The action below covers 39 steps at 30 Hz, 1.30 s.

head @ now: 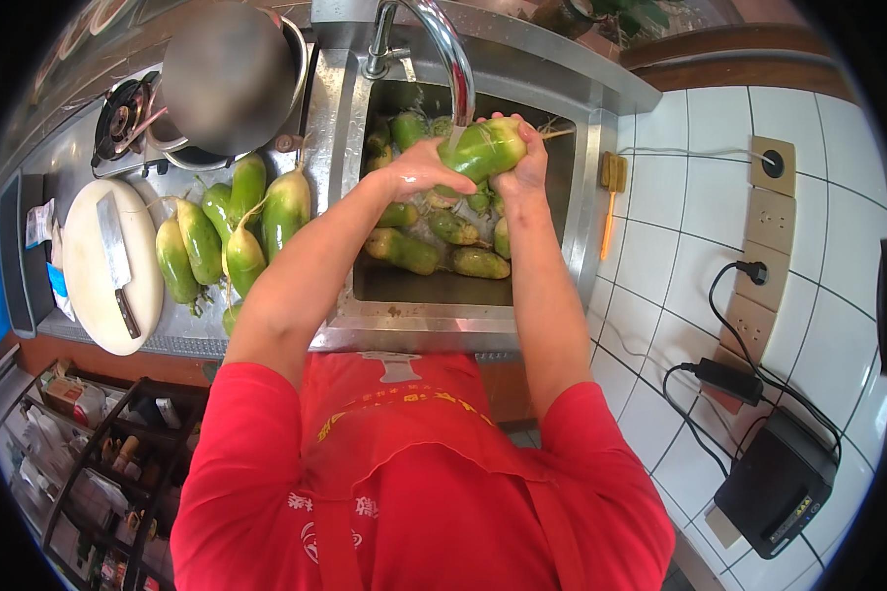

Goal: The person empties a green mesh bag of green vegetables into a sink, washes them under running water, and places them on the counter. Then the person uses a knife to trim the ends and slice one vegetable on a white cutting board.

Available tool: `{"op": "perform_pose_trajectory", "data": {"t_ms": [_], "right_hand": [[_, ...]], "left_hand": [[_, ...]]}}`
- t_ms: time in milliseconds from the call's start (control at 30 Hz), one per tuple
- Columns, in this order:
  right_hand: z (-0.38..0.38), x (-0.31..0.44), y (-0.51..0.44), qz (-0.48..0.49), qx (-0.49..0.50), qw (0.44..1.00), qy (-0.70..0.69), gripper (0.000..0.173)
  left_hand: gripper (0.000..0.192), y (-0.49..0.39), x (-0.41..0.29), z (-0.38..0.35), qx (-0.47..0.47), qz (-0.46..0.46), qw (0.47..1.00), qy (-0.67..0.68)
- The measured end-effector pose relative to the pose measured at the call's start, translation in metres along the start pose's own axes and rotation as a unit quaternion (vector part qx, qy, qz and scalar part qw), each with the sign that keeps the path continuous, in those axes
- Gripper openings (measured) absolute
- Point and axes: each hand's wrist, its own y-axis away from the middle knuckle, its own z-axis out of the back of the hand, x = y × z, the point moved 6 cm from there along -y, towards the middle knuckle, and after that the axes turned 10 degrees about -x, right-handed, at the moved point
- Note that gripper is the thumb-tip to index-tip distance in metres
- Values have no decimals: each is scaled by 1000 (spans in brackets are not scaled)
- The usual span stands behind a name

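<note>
Both my hands hold one large green radish (488, 150) beneath the curved chrome faucet (464, 74), and water runs onto it. My left hand (423, 171) grips the radish's left end. At its right end, by the thin root, is my right hand (523, 164). Below them, several green radishes lie in the steel sink (443, 292), among them a long one (401, 251) near its front. Left of the sink, several wet green radishes (287, 209) rest on the steel counter. A cleaver (115, 247) lies on the round cutting board (81, 277) farther left.
A gas burner (122, 118) and a large metal pot (296, 66) stand at the back left. An orange-handled brush (612, 199) rests against the tiled wall (661, 221) on the right. Cables hang from wall sockets (772, 214) above a black device (776, 480). Shelves (111, 473) hold things at lower left.
</note>
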Motion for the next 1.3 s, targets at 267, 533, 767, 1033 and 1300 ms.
{"op": "perform_pose_trajectory", "data": {"t_ms": [267, 533, 767, 1033, 1300], "right_hand": [[-43, -40, 27, -167, 223, 939, -201, 56], [-6, -41, -10, -181, 92, 972, 118, 54], [-3, -57, 20, 130, -253, 883, 372, 69], [-4, -32, 6, 194, -224, 770, 564, 52], [-11, -40, 18, -233, 195, 949, 82, 34]], "left_hand": [[89, 41, 13, -58, 292, 108, 745, 590], [82, 37, 11, -13, 39, 129, 989, 55], [99, 25, -10, -8, -275, 37, 890, -363], [102, 48, -7, -24, -245, 33, 861, -445], [71, 83, 11, -36, -11, 114, 991, 63]]}}
